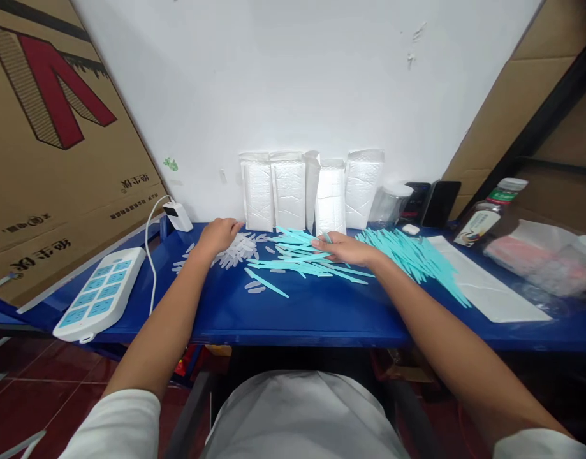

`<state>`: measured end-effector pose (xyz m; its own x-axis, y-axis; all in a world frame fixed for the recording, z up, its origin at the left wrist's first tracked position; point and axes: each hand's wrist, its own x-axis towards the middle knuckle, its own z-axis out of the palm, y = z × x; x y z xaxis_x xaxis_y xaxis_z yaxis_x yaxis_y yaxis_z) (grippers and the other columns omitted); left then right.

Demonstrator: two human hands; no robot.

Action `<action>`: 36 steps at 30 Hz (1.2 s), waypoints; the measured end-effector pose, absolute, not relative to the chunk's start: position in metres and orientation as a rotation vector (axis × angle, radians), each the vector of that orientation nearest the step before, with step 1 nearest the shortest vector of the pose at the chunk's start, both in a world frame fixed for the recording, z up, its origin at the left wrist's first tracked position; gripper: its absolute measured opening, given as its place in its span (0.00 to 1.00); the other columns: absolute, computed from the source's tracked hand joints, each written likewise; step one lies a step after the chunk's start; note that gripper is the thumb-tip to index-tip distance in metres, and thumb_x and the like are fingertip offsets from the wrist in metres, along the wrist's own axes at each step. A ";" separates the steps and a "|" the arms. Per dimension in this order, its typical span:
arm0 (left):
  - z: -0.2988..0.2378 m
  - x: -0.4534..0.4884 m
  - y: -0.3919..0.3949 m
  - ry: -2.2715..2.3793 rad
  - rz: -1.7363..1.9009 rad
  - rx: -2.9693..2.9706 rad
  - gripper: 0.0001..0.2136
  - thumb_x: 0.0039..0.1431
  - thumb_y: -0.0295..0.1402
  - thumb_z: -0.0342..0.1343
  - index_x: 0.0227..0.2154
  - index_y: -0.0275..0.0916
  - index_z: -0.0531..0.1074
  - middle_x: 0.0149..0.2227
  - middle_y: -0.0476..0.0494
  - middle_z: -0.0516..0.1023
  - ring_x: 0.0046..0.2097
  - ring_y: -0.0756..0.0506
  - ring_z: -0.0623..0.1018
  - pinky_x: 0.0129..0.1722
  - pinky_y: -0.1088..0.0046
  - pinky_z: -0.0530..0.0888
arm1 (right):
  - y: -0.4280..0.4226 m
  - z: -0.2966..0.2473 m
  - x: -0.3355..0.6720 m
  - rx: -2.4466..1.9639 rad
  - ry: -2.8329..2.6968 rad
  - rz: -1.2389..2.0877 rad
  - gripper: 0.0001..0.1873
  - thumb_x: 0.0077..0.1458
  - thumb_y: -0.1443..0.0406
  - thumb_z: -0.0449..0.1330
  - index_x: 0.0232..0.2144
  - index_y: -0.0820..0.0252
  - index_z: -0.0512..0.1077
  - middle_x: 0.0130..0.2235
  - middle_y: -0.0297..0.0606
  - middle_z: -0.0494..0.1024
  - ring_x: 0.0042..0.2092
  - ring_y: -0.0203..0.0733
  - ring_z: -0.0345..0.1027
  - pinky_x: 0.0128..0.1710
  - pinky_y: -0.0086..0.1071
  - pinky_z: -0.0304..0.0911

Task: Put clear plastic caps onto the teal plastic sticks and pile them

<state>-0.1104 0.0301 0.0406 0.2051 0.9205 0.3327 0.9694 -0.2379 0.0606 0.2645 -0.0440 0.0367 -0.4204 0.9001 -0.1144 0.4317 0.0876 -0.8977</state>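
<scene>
On the blue table, my right hand reaches into a loose pile of flat turquoise strips. Its thumb and fingers are closed, and a turquoise strip shows between them. My left hand is by the wall, at the back of a heap of small translucent whitish pieces. Most of that hand's fingers are hidden, so whether it grips anything is unclear. To the right of my right hand lies a second, larger heap of turquoise strips.
Several white padded pouches lean against the wall. At left are a power strip and a white charger with its cable. To the right are a clear jar, phones, a bottle and a flat white pouch.
</scene>
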 end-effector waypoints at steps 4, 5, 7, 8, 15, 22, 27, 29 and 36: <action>0.032 -0.108 0.031 -1.872 -0.169 -2.295 0.21 0.73 0.45 0.46 0.39 0.38 0.81 0.42 0.31 0.82 0.45 0.33 0.80 0.41 0.64 0.70 | -0.042 0.032 0.261 -1.326 -1.850 1.243 0.24 0.63 0.42 0.62 0.41 0.56 0.77 0.55 0.45 0.80 0.60 0.53 0.72 0.59 0.46 0.72; 0.032 -0.108 0.031 -1.849 -0.170 -2.291 0.20 0.73 0.44 0.46 0.40 0.38 0.81 0.43 0.31 0.82 0.47 0.33 0.79 0.42 0.63 0.70 | -0.041 0.031 0.260 -1.317 -1.825 1.228 0.23 0.63 0.43 0.62 0.40 0.56 0.76 0.54 0.45 0.80 0.59 0.53 0.72 0.58 0.45 0.73; 0.031 -0.108 0.032 -1.791 -0.207 -2.282 0.19 0.72 0.42 0.47 0.40 0.37 0.82 0.45 0.30 0.81 0.49 0.32 0.78 0.44 0.61 0.71 | -0.040 0.030 0.259 -1.274 -1.770 1.205 0.23 0.62 0.43 0.63 0.39 0.56 0.75 0.51 0.44 0.79 0.55 0.50 0.73 0.54 0.41 0.74; 0.032 -0.108 0.033 -1.760 -0.247 -2.277 0.19 0.72 0.41 0.48 0.41 0.37 0.82 0.45 0.29 0.81 0.50 0.32 0.77 0.46 0.60 0.71 | -0.039 0.029 0.258 -1.247 -1.742 1.196 0.23 0.62 0.43 0.64 0.39 0.56 0.75 0.49 0.44 0.79 0.52 0.48 0.74 0.50 0.39 0.75; 0.035 -0.061 0.008 -1.436 -1.091 -2.616 0.21 0.70 0.51 0.54 0.43 0.37 0.80 0.42 0.37 0.82 0.48 0.37 0.78 0.51 0.61 0.73 | -0.036 0.022 0.243 -1.019 -1.566 1.109 0.33 0.58 0.34 0.60 0.37 0.58 0.71 0.28 0.30 0.67 0.25 0.32 0.54 0.26 0.29 0.60; 0.016 0.020 -0.047 -1.070 -1.578 -3.212 0.29 0.71 0.58 0.49 0.54 0.37 0.78 0.50 0.34 0.82 0.53 0.35 0.80 0.58 0.56 0.73 | -0.055 0.000 0.192 -0.756 -1.645 1.108 0.33 0.62 0.33 0.53 0.37 0.56 0.70 0.28 0.32 0.66 0.30 0.38 0.60 0.29 0.31 0.61; 0.018 0.026 -0.058 -1.292 -1.884 -3.237 0.30 0.74 0.58 0.43 0.54 0.38 0.79 0.44 0.38 0.84 0.43 0.41 0.84 0.46 0.64 0.80 | -0.067 -0.002 0.179 -0.672 -1.836 1.041 0.31 0.67 0.37 0.49 0.30 0.55 0.64 0.25 0.30 0.61 0.27 0.37 0.55 0.27 0.32 0.56; 0.022 0.023 -0.059 -1.427 -1.902 -3.294 0.31 0.72 0.59 0.43 0.52 0.37 0.79 0.39 0.40 0.84 0.32 0.44 0.83 0.32 0.69 0.78 | -0.071 0.003 0.183 -0.693 -1.935 1.001 0.33 0.69 0.37 0.45 0.28 0.56 0.63 0.25 0.32 0.64 0.27 0.37 0.57 0.28 0.32 0.58; 0.022 0.019 -0.052 -1.394 -1.933 -3.357 0.29 0.72 0.58 0.48 0.44 0.35 0.79 0.31 0.42 0.82 0.22 0.49 0.76 0.21 0.75 0.70 | -0.074 0.014 0.194 -0.737 -2.144 0.822 0.34 0.71 0.41 0.45 0.30 0.59 0.73 0.51 0.48 0.73 0.46 0.46 0.73 0.48 0.42 0.72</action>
<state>0.0191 -0.0521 0.0225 0.4768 0.8197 0.3175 0.0426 -0.3823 0.9231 0.1937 -0.0740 0.0141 -0.5823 0.7013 0.4111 0.2469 0.6344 -0.7325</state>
